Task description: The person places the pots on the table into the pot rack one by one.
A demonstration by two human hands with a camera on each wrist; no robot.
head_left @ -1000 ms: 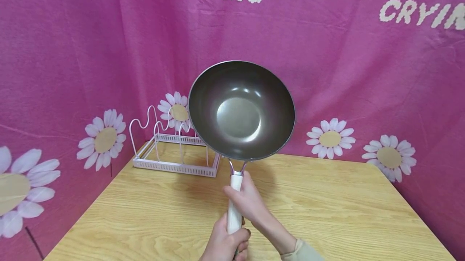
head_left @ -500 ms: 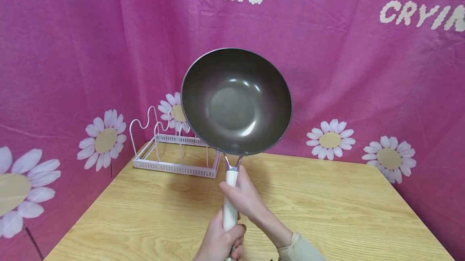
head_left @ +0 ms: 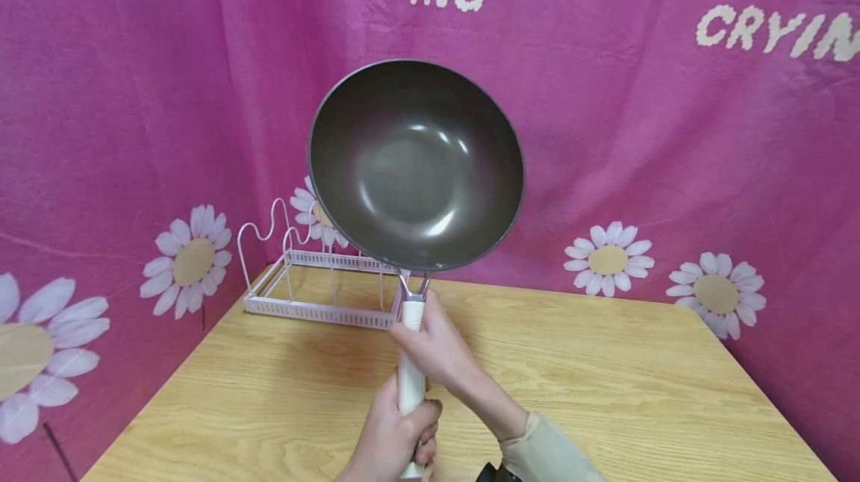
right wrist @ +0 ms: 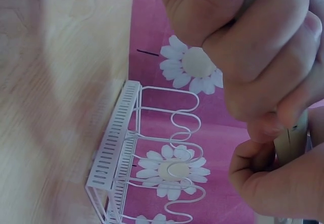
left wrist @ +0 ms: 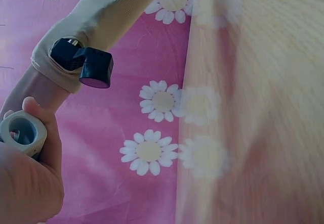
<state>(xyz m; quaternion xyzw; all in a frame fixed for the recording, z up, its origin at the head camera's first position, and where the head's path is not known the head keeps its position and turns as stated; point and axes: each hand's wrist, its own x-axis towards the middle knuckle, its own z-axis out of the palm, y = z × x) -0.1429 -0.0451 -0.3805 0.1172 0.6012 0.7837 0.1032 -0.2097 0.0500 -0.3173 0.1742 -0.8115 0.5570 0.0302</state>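
A deep frying pan (head_left: 410,168) with a dark interior is held up over the table, its bowl facing me and its white handle (head_left: 411,385) pointing down. My right hand (head_left: 440,344) grips the upper part of the handle, just below the metal fork that joins it to the bowl. Lower down, my left hand (head_left: 396,426) wraps around the handle's end. From the left wrist view, the holed handle end (left wrist: 23,132) pokes out of that hand. The right wrist view shows curled right-hand fingers (right wrist: 263,47), with the left hand (right wrist: 283,188) close by.
Behind the pan to the left stands a white wire pan rack (head_left: 322,314) on the wooden table (head_left: 571,377), partly covered by the bowl. Pink cloth (head_left: 591,131) with daisies and lettering hangs behind and on both sides. A black wrist camera (left wrist: 83,62) sits on the right sleeve.
The pan has risen and drifted left, carried by both hands, and appears slightly larger. Each hand keeps its grip on the handle. The rack stays in place.
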